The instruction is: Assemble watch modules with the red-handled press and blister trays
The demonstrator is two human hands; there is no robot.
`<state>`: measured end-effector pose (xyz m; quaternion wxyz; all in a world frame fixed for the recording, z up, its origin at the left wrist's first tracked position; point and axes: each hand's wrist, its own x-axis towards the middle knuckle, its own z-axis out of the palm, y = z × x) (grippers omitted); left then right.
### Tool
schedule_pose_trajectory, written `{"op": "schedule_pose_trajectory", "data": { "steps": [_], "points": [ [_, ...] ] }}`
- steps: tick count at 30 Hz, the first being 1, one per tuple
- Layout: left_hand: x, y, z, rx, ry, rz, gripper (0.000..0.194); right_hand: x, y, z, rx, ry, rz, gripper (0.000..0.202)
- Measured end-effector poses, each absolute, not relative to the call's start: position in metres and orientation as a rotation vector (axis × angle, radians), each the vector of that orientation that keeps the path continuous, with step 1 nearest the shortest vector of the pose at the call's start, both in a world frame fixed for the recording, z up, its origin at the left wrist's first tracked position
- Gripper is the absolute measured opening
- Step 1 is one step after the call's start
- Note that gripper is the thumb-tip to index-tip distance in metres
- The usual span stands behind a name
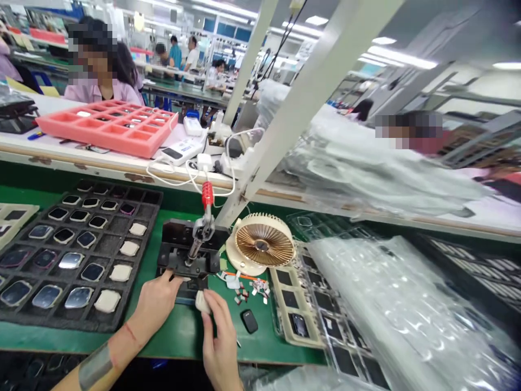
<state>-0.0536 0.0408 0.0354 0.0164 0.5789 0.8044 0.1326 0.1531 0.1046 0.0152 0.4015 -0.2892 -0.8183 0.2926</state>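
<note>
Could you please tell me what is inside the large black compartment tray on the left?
The black tray holds glossy, dark-faced pieces and, along its right side, four cream pieces. Some compartments look empty. Whatever lies beneath the pieces is covered by them.

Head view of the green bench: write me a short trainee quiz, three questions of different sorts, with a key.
1. What does the right hand hold?
A) a white cable
B) a small pale piece
C) a blue pen

2. True or false: the round fan stands to the right of the black clamp fixture.

3. Fill in the colour: the compartmented tray on the raised shelf is ____.

Key: 1 B; 2 true; 3 pink
</note>
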Motion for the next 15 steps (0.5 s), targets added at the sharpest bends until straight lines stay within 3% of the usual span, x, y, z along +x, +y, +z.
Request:
{"op": "schedule_pose_trajectory", "data": {
  "steps": [4,9,12,15],
  "points": [
    [-0.050,0.039,0.047,1.773,2.370,0.373,0.050,0.157,0.106,0.011,-0.725,-2.040,0.662,0.041],
    [-0.030,-0.004,0.051,1.355,1.878,1.200,0.045,0.139,0.101,0.020,-0.468,-2.103,0.557,0.052],
    [-0.024,-0.025,0.052,0.922,1.633,1.498,0.041,0.121,0.103,0.053,-0.138,-2.319,0.588,0.053],
    [-0.031,-0.046,0.051,0.781,1.647,1.581,0.037,0.103,0.132,0.107,-0.008,-2.277,0.581,0.042]
  ]
}}
